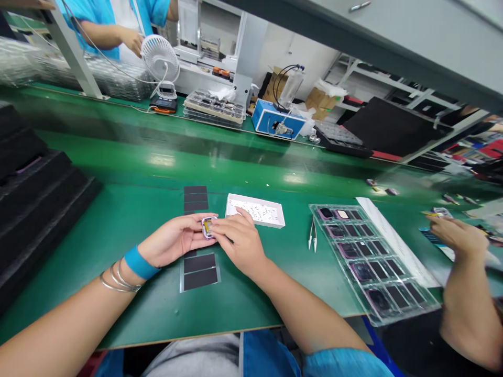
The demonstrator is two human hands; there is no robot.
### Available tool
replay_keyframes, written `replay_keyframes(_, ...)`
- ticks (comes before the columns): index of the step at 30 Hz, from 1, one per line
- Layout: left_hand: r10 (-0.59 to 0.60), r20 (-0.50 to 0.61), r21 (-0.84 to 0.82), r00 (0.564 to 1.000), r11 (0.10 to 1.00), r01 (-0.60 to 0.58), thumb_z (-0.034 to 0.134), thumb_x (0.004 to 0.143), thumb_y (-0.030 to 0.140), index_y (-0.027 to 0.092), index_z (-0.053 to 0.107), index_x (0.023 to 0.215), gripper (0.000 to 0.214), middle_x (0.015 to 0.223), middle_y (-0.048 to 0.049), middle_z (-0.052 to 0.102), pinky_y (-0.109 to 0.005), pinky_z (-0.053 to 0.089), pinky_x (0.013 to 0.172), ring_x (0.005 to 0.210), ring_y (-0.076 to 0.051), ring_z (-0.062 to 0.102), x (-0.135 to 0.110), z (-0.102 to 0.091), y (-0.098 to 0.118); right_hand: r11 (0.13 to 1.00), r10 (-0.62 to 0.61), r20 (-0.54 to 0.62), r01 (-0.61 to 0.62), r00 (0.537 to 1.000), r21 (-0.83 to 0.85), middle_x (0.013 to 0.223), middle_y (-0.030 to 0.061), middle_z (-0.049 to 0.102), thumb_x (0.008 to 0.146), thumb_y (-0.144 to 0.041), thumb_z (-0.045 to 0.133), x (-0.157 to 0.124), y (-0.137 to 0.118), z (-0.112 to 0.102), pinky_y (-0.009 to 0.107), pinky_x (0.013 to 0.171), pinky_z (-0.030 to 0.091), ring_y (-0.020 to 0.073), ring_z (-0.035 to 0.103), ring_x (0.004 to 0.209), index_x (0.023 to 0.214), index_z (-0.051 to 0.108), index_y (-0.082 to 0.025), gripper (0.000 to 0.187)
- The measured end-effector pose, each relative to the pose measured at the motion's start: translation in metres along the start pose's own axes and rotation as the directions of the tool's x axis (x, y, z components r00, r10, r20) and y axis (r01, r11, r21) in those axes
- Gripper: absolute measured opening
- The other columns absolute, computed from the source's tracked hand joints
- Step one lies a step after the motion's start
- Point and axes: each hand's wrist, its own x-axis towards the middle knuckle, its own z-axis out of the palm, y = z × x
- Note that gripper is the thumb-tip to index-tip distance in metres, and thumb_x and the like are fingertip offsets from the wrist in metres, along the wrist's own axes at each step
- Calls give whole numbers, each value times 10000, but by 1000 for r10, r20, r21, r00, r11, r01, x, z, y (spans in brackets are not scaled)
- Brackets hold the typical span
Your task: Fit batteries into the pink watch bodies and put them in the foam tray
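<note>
My left hand (175, 240) and my right hand (238, 242) meet over the green bench, both pinched on a small pale-purple framed part (207, 226) with a yellow inside. The left fingers grip its left side, the right fingertips press on its right side. Under the hands runs a strip of dark rectangular pads (199, 271), with more of them behind (195, 198). A shallow white tray (255, 211) holding tiny specks of parts lies just behind my right hand.
White tweezers (313, 235) lie right of my hands. A clear compartment tray (373, 262) holds several similar parts. A neighbour's hand (458, 235) works at the right. Black foam trays (35, 199) are stacked at left. Across the conveyor stand a white fan (160, 57), a blue box (277, 121), and another person.
</note>
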Motion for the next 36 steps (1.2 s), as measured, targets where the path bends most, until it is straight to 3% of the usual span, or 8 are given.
replay_keyframes(3, 42, 3, 71, 999, 997, -43, 621, 777, 147, 116, 607, 1101, 326, 1115, -131, 633, -343, 503, 931, 1026, -221, 605, 0, -2, 1, 998, 39, 39, -41, 998, 50, 988, -3, 695, 871, -203, 583, 1, -1, -1, 416, 953, 394, 166, 581, 887, 847, 683, -259, 117)
replay_keyframes(6, 75, 27, 175, 997, 982, -78, 675, 769, 190, 161, 586, 1142, 384, 1148, -107, 623, -336, 501, 930, 1050, -214, 594, 1, -2, 1, 961, 195, 59, -202, 979, 187, 1034, 46, 633, 839, -201, 616, 2, -3, -1, 377, 911, 449, 178, 549, 992, 872, 676, -233, 76)
replay_keyframes(8, 96, 35, 220, 995, 970, -101, 705, 747, 208, 184, 577, 1158, 431, 1152, -98, 627, -330, 512, 907, 1023, -205, 607, 1, -2, 1, 900, 313, 99, -328, 945, 288, 1112, 73, 558, 796, -192, 652, 1, -3, 0, 367, 928, 459, 184, 524, 1067, 985, 644, -218, 190)
replay_keyframes(12, 118, 43, 266, 992, 956, -125, 749, 705, 251, 180, 597, 1130, 456, 1111, -110, 651, -319, 525, 856, 968, -211, 630, 1, -2, -1, 653, 445, 321, -548, 836, 522, 1221, 95, 509, 770, -201, 649, -2, 4, 7, 337, 890, 508, 178, 536, 1093, 1243, 477, -231, 504)
replay_keyframes(15, 112, 50, 292, 992, 949, -122, 754, 701, 276, 161, 606, 1115, 454, 1089, -126, 657, -329, 520, 853, 948, -220, 636, 2, -3, -2, 446, 443, 473, -645, 762, 621, 1182, 89, 572, 777, -230, 639, -5, 8, 13, 341, 877, 524, 172, 600, 1023, 1280, 425, -225, 546)
replay_keyframes(17, 103, 53, 300, 993, 947, -114, 749, 709, 293, 161, 598, 1129, 465, 1094, -130, 655, -343, 513, 867, 946, -222, 636, 3, -3, -3, 382, 451, 491, -658, 745, 649, 1151, 85, 600, 765, -248, 655, -6, 8, 15, 349, 877, 528, 176, 627, 988, 1268, 435, -222, 550)
replay_keyframes(28, 111, 61, 287, 992, 950, -124, 752, 707, 325, 153, 618, 1115, 462, 1085, -136, 659, -345, 516, 858, 978, -240, 628, 3, -2, -5, 393, 491, 450, -651, 746, 650, 1145, 76, 630, 771, -260, 649, -6, 1, 12, 402, 953, 494, 208, 610, 1069, 1249, 472, -216, 511)
replay_keyframes(36, 119, 51, 316, 992, 940, -129, 756, 700, 334, 168, 615, 1132, 484, 1081, -129, 661, -358, 512, 868, 945, -231, 637, 3, 0, -5, 395, 493, 440, -644, 750, 655, 1009, 50, 662, 748, -218, 657, -3, 1, 11, 368, 851, 549, 182, 661, 915, 1183, 495, -222, 464)
